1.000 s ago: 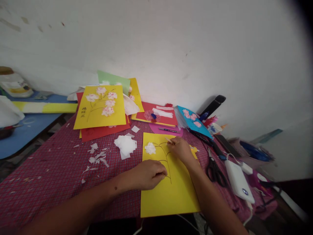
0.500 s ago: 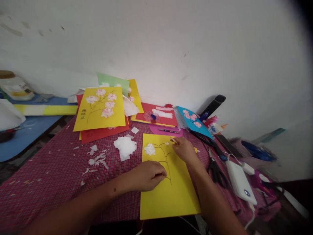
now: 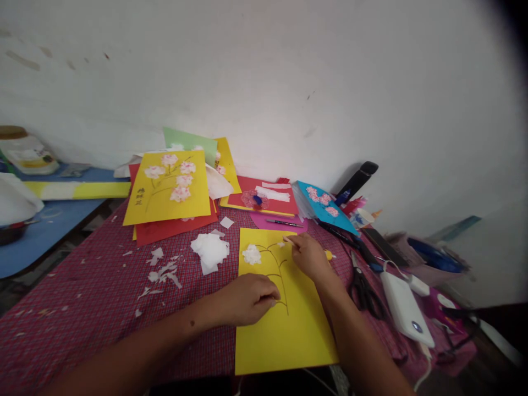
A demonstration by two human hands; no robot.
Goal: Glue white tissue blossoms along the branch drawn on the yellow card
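A yellow sheet (image 3: 284, 346) lies in front of me with a drawn brown branch (image 3: 284, 280), a fluffy white paper flower (image 3: 252, 254) and a small white tuft (image 3: 281, 244). My right hand (image 3: 308, 255) is closed on a thin pale stick (image 3: 290, 240), its tip close to the tuft. Resting over the sheet's left part, my left hand (image 3: 251, 298) has curled fingers near the branch's lower end; whatever may be in them is hidden. A pile of white tissue-paper pieces (image 3: 211, 250) sits left of the sheet.
Behind are flower pictures on yellow card (image 3: 165, 206) and blue card (image 3: 328, 206), plus a slim pen (image 3: 284, 223). Black scissors (image 3: 365, 291) and a white power bank (image 3: 406, 308) lie at right. Paper scraps (image 3: 165, 272) litter the checked cloth at left.
The stick's tip has shifted slightly left, closer to the small tuft. My left hand keeps its place on the sheet. The whole view has tilted a little.
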